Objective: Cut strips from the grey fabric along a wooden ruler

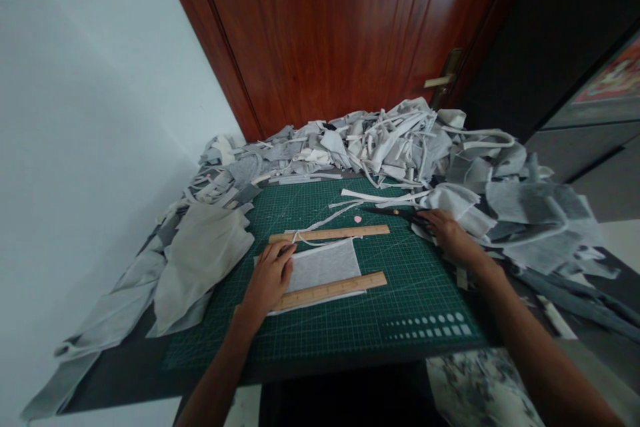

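Observation:
My right hand is closed around the handles of dark scissors, whose blades point left over the green cutting mat. My left hand rests at the left end of a grey fabric piece, its fingers curled at a thin fabric strip that trails up to the right near the scissors' tip. One wooden ruler lies along the fabric's far edge. A second wooden ruler lies across its near edge, partly behind my left hand. Some of my left fingertips are hidden.
Heaped grey and white fabric scraps line the back of the green cutting mat. More cloth lies at left and right. A small pink piece sits between the far ruler and scissors. Behind stands a wooden door.

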The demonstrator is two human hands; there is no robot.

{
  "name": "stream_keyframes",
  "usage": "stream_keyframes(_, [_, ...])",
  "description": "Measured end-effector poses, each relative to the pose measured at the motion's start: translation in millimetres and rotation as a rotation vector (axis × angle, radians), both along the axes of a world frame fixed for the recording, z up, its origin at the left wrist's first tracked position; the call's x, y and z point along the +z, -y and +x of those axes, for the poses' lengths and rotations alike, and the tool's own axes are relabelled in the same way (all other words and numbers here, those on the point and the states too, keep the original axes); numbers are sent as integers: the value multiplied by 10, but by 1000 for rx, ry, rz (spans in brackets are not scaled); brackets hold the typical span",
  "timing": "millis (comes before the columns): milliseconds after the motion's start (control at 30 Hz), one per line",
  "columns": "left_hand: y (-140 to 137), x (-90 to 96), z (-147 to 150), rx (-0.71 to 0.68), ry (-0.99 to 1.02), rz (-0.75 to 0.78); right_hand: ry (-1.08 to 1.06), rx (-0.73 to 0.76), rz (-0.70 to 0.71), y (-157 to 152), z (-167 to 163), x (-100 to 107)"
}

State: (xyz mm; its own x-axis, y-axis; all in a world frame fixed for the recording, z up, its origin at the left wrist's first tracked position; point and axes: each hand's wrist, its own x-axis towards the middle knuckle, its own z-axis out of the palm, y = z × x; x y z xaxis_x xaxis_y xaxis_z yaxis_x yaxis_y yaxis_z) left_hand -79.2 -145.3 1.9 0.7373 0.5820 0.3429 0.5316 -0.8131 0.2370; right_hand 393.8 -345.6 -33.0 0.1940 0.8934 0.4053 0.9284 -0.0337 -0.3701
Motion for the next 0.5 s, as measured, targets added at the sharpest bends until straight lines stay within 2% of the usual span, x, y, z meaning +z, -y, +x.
stream_keyframes(200, [-53, -47, -34, 35, 14, -13, -117, -87, 214, 67, -260, 116])
stream_keyframes(500, [-98, -88, -66, 7, 2, -15, -153, -111, 194, 64, -276, 107])
